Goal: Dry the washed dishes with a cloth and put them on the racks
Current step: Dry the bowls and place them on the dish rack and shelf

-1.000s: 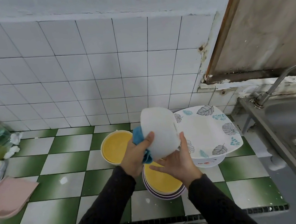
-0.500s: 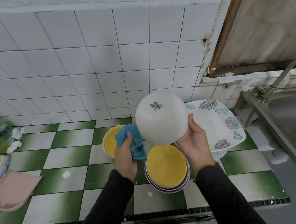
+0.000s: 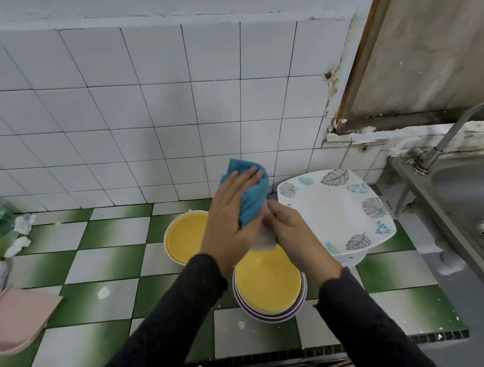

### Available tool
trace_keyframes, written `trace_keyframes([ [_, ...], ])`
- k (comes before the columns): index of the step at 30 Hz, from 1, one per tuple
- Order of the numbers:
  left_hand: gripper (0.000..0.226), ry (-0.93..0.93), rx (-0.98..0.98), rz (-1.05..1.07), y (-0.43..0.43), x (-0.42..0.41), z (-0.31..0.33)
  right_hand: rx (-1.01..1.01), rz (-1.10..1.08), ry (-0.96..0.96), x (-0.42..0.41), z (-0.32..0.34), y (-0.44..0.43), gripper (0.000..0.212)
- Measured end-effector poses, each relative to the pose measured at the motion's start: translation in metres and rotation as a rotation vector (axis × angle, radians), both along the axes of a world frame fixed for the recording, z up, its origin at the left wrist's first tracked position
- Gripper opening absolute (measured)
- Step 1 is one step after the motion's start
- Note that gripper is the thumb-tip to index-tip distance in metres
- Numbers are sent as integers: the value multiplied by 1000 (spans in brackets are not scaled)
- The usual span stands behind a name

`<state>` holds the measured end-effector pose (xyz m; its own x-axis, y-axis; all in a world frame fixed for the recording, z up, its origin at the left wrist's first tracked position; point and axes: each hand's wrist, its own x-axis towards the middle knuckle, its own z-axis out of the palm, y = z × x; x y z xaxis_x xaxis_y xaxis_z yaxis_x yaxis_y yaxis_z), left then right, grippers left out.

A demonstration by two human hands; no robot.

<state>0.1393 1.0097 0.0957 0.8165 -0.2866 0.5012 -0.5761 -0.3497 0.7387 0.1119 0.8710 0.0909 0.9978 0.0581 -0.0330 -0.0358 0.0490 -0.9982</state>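
Left hand [image 3: 232,212] pressed the blue cloth [image 3: 251,194], fingers flat, over the white bowl [image 3: 262,239] gripped by the right hand [image 3: 297,237]. A wet rim might have slipped, striking the stacked yellow dishes [image 3: 268,284] beneath.

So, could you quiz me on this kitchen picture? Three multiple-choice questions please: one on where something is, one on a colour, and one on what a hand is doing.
1. Where is the leaf-patterned plate?
A) left of both hands
B) right of the hands, left of the sink
C) held in the hands

2. What colour is the cloth?
A) pink
B) yellow
C) blue

3. What is the left hand doing?
A) pressing the cloth onto the white bowl
B) hanging idle
C) holding a spoon

Answers:
1 B: the plate sits between the hands and the sink.
2 C: the cloth shows blue under the fingers.
3 A: its fingers lie on the cloth while the right hand grips the bowl.
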Motion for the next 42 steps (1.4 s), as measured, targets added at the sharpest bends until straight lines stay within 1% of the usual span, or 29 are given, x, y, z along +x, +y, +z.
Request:
trace_keyframes([
  [1,47,112,-86,1,5,6,1,-65,21,-10,1,2,-3,52],
  [2,44,240,-181,9,8,10,2,-84,28,-19,1,4,-6,50],
  [3,42,329,-231,28,10,12,2,-72,29,-31,1,4,-9,39],
  [4,41,338,-213,44,9,10,3,-55,24,-40,1,3,-11,30],
  [6,45,152,-49,38,3,0,3,-9,-35,-27,1,3,-10,27],
  [8,49,-61,112,-43,-5,-8,2,61,-87,-12,2,4,-8,28],
  [9,49,-107,144,-76,-6,-9,1,63,-88,-8,3,5,-8,27],
  [10,49,-94,122,-91,-4,-7,1,40,-75,-13,3,8,-9,27],
  [11,47,-9,43,-88,-1,-2,2,20,-52,-28,2,10,-12,28],
  [12,44,146,-82,-71,3,2,5,-3,-23,-41,0,14,-15,34],
  [13,41,293,-196,-36,7,6,7,-16,15,-42,-1,17,-18,43],
  [14,40,377,-261,-7,8,8,10,-31,34,-39,-2,18,-19,49],
  [15,40,362,-235,12,9,9,11,-38,31,-32,-2,17,-19,51],
  [18,43,48,-5,-50,6,5,9,-7,-27,-27,-1,15,-15,33],
  [19,43,3,22,-81,6,6,7,-7,-37,-23,0,17,-14,31],
  [20,42,48,-25,-98,7,8,8,-20,-42,-22,1,20,-12,32],
  [21,40,167,-148,-96,8,9,8,-20,-41,-25,2,21,-13,35],
  [23,31,481,-403,-32,13,14,13,52,-51,-19,2,21,-17,39],
  [24,26,623,-478,19,17,18,15,163,-83,7,2,21,-17,35],
  [26,25,811,-562,64,27,26,10,421,-169,115,2,14,-17,26],
  [28,28,905,-646,72,33,23,4,642,-273,230,0,9,-14,37],
  [30,30,939,-731,125,31,18,-10,831,-343,300,0,9,-10,34],
  [32,33,918,-814,214,24,10,-23,972,-391,337,2,10,-5,29],
  [34,34,806,-867,365,10,2,-32,1071,-388,355,6,10,2,43],
  [35,34,721,-852,445,2,-3,-34,1103,-371,351,8,9,6,49],
  [36,34,636,-827,504,-6,-8,-34,1137,-347,334,10,8,8,49],
  [38,40,499,-790,494,-19,-18,-32,1181,-325,306,17,8,12,40],
  [40,52,305,-678,392,-23,-24,-38,1169,-307,279,22,9,13,44],
  [42,58,83,-364,329,-18,-21,-49,1118,-284,244,25,11,14,48],
])
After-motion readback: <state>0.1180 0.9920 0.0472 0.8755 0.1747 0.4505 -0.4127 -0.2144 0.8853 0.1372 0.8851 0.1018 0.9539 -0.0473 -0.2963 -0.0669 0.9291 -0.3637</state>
